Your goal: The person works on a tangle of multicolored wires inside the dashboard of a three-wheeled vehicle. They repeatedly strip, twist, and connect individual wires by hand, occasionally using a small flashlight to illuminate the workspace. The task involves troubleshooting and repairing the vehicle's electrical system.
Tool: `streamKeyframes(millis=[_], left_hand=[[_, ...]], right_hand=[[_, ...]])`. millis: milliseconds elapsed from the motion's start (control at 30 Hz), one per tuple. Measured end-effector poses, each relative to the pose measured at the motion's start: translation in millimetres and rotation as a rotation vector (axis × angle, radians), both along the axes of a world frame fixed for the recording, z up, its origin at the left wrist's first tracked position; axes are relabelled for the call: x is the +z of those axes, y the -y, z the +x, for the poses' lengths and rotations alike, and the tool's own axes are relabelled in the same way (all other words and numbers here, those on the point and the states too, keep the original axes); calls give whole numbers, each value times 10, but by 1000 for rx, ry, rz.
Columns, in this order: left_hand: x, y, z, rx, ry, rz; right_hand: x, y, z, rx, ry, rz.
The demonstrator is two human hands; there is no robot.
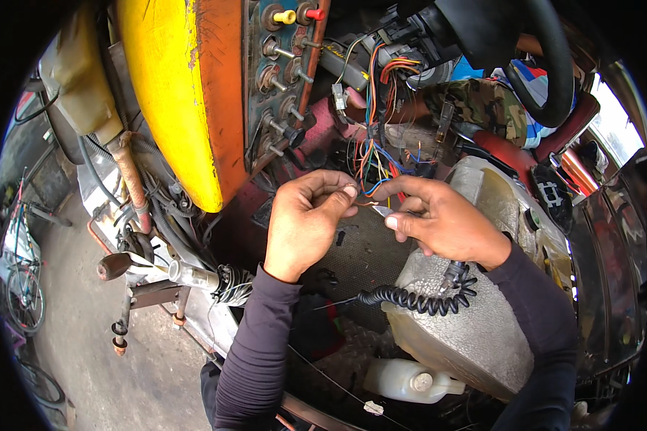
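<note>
My left hand (310, 219) is pinched on a thin brown wire (372, 203), its fingertips just left of my right hand. My right hand (435, 219) has its index finger curved over that wire and grips a small pale, blade-like piece (382, 210), partly hidden by the thumb. Beyond both hands a loose bundle of coloured wires (374, 158) hangs from connectors (399, 54) beside a black steering column. To the upper left, a metal switch panel (280, 86) with yellow and red knobs borders a yellow and orange body panel (165, 86).
A black coiled cable (417, 298) lies over a worn silvery cover (467, 337) at the right. A white jug (402, 377) sits below. A black steering wheel (553, 86) overhangs the upper right. Hoses and brackets (144, 287) line the left edge, with a bicycle (23, 287) beyond.
</note>
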State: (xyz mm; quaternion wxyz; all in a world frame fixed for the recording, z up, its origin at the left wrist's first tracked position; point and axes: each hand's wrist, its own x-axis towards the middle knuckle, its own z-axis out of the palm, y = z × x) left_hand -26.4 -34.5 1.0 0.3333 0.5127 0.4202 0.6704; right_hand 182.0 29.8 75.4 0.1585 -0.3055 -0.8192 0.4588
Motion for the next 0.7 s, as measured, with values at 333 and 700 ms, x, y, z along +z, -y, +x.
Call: streamKeyframes(millis=[333,700], left_hand=[[-2,3,-6,-1,-18,-14],[4,6,-6,-3,-29,-14]], right_hand=[[15,13,-10,10,7,21],[-48,-23,-8,27,-28,27]])
